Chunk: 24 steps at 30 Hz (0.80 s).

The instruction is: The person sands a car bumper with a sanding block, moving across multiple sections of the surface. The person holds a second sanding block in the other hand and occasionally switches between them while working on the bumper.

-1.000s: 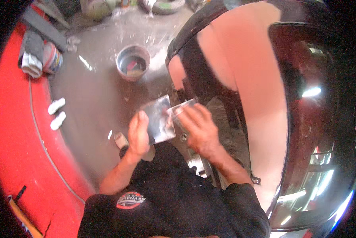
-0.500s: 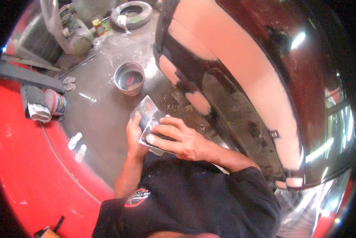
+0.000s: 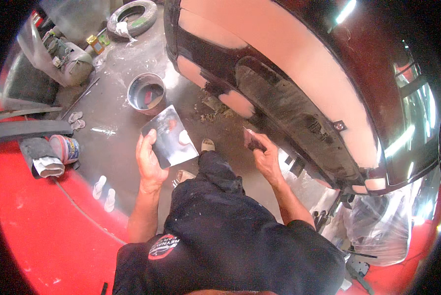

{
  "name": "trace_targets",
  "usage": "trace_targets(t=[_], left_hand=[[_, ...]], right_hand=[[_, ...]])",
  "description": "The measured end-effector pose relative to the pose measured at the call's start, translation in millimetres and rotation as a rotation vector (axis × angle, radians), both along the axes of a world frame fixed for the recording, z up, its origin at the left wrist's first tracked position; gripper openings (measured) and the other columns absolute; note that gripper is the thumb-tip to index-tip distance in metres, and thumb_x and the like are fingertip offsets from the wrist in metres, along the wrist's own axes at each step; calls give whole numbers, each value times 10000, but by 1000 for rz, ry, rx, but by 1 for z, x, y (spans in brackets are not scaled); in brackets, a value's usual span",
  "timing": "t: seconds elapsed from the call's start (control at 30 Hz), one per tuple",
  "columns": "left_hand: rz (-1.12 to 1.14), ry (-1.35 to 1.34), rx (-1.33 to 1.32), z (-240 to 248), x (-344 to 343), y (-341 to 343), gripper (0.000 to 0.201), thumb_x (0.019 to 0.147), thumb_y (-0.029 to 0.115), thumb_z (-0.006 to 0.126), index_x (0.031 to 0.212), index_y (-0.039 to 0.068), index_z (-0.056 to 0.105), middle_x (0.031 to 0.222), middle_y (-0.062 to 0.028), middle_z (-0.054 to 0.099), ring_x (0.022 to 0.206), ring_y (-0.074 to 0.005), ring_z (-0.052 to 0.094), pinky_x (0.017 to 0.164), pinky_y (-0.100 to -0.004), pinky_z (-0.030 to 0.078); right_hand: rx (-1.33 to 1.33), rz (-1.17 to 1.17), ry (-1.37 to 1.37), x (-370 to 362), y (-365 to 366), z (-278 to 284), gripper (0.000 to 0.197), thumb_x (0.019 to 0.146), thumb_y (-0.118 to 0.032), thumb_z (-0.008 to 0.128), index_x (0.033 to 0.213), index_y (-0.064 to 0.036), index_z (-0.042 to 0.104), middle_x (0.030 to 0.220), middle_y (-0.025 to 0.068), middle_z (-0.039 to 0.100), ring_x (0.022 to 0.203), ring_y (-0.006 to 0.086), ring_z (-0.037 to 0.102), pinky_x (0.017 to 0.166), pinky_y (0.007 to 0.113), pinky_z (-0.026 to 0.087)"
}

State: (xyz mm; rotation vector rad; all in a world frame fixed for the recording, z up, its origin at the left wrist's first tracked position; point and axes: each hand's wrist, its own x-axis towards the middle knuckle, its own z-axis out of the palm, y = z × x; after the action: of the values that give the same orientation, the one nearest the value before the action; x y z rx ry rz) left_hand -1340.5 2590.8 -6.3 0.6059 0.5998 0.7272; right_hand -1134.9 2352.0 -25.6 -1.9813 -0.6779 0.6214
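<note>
My left hand point(image 3: 150, 158) is closed on the left edge of a flat, shiny grey rectangular plate point(image 3: 169, 145). A reddish spot and a pale patch show on the plate's face. To the right, apart from the plate, my right hand point(image 3: 266, 156) pinches a small, thin, dark reddish putty spreader point(image 3: 250, 137), partly hidden by the fingers. Beyond that hand is a dark car bumper point(image 3: 289, 103) with pinkish filler-coloured patches point(image 3: 237, 104). A bucket point(image 3: 147, 105) stands on the floor just beyond the plate, with a reddish thing inside.
A red car panel point(image 3: 43, 211) curves along the left, bearing a small tub point(image 3: 65, 148) and a dark roll. White slippers point(image 3: 99, 187) lie beside it. A tyre point(image 3: 132, 20) rests on the floor far off. Clear plastic sheeting point(image 3: 382, 226) hangs at the right.
My hands have parted: the right hand has left the plate and moved right with the spreader. The plate has tilted more face-up in my left hand. The view has shifted slightly.
</note>
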Motion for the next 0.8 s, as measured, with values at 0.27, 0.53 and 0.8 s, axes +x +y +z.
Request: trace_targets(t=[0.27,0.53,0.8], left_hand=[[-186,234,449,17,72,-53,336,1042,97,498,1340,-45,565,1222,-152,681,1099,-201,649,993,-355,516],[173,263,370,24,149,-46,288,1056,136,537,1276,-45,579,1167,-127,678,1003,-200,668,902,-348,543],[-192,109,-283,9,269,-87,305,1055,206,569,1275,-1,608,1201,-128,686,1025,-244,709,919,-385,582]], right_hand=[[53,505,-756,25,43,70,614,731,78,632,1301,-145,676,1303,73,652,1170,345,600,1000,435,520],[14,688,-625,73,18,81,630,693,24,681,1287,-184,684,1295,28,655,1175,341,583,955,444,526],[265,518,-626,162,-17,67,625,755,20,656,1343,-190,673,1397,105,589,1226,405,548,1082,537,476]])
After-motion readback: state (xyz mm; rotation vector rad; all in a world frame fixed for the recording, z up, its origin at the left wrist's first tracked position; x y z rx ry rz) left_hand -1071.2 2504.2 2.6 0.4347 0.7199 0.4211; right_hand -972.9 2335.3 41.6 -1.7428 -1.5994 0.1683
